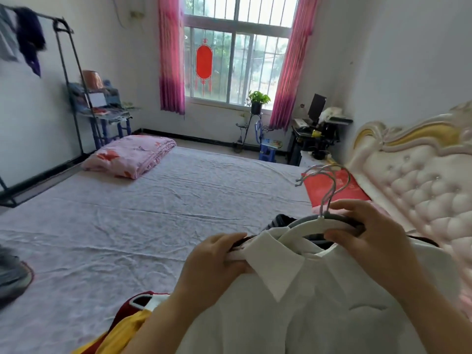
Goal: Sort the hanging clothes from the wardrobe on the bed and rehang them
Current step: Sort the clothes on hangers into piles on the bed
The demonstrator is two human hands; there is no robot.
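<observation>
— So, what are the hands holding?
— A bundle of hangers [329,180], their hooks pointing up and away over the bed [153,213]. A white shirt [332,302] hangs on the front one, collar uppermost. The whole lot is held above the bed's near edge, towards the headboard [421,180] end.
— Both hands on it?
— Both. The left hand [219,254] has its fingers curled round the left end of the hangers, where the shirt's shoulder covers them. The right hand [362,231] clasps the right arm of the bundle, fingers over the top and thumb beneath.
— How many hangers?
— I see a white one in front and grey and dark ones behind it. I can't tell the exact count.
— Anything else on the bed?
— A red and yellow garment [127,325] at the near edge, on the foot side of the shirt. A folded quilt [130,155], pink with flowers, lies at the far corner of the foot end. A red pillow [332,187] lies flat by the headboard, beyond the hooks.
— And the rail?
— A dark clothes rack [66,80] stands just past the foot of the bed, with a purple garment [29,37] draped on its top bar.
</observation>
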